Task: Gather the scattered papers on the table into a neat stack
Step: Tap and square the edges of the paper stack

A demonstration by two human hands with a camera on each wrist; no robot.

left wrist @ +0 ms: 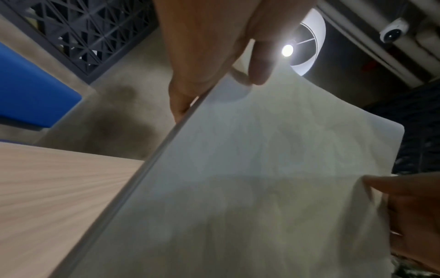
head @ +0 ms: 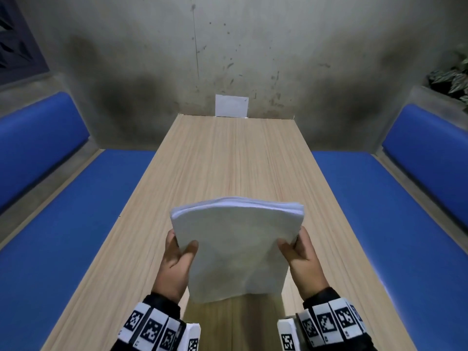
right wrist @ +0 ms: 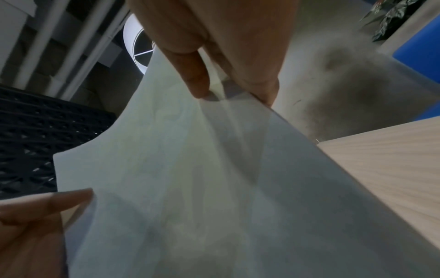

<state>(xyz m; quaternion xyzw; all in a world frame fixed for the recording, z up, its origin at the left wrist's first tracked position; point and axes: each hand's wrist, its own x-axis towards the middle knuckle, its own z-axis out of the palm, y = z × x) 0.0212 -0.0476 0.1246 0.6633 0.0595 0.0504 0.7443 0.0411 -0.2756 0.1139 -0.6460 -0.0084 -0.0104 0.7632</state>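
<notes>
Holding: both hands carry a thick stack of white paper sheets (head: 235, 247) above the long pale wood-grain worktop (head: 228, 160), near its close end.
Stack position: tilted up toward the camera, lower edge lifted clear of the worktop, top edge fanned slightly so the separate sheets show.
Left hand (head: 174, 262): grip closed on the stack's left edge, thumb on the front face, fingers curled behind.
Right hand (head: 304, 259): grip closed on the stack's right edge, thumb pressed on the front, fingers behind.
Wrists: bands of black-and-white square markers (head: 157, 330) on each.
Far end: small white card (head: 231, 105) upright against the stained grey concrete wall (head: 253, 46).
Flanks: blue padded benches (head: 76, 211) on both sides.
Far right corner: green leafy plant (head: 453, 77).
</notes>
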